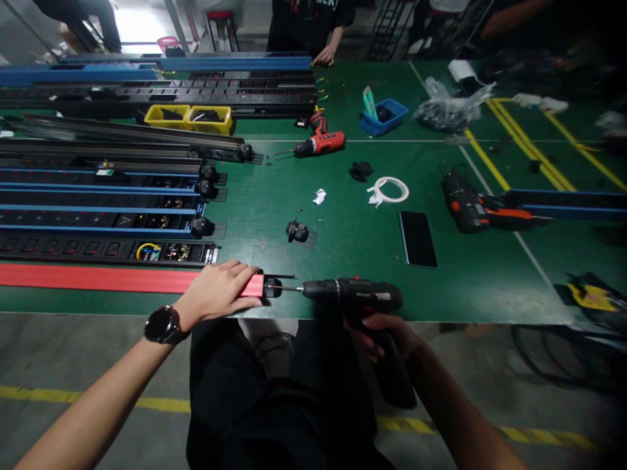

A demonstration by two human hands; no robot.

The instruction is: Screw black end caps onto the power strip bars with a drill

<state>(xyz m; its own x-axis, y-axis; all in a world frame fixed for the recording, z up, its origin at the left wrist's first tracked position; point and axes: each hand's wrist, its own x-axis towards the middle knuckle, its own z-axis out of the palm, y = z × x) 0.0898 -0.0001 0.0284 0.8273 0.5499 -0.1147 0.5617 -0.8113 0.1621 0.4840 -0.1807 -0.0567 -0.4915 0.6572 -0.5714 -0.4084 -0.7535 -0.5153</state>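
My left hand [223, 287] is wrapped over the right end of a long red bar [122, 278] lying along the table's near edge. A black end fitting [272, 288] sticks out of that bar just past my fingers. In my right hand [386, 334] is a black power drill [362, 295], held by its grip with the chuck facing left. The drill's long thin bit reaches the black fitting, and its tip appears to touch it. Behind the red bar lies a black power strip [102, 249] with sockets and exposed wiring at its right end.
Several blue-edged power strips [98, 210] fill the left side. Beyond my drill are a loose black fitting [296, 230], a red drill [321, 143], a tape roll [392, 190], a phone [418, 239] and another black drill [465, 199]. Another person's hand [325, 55] rests at the far edge.
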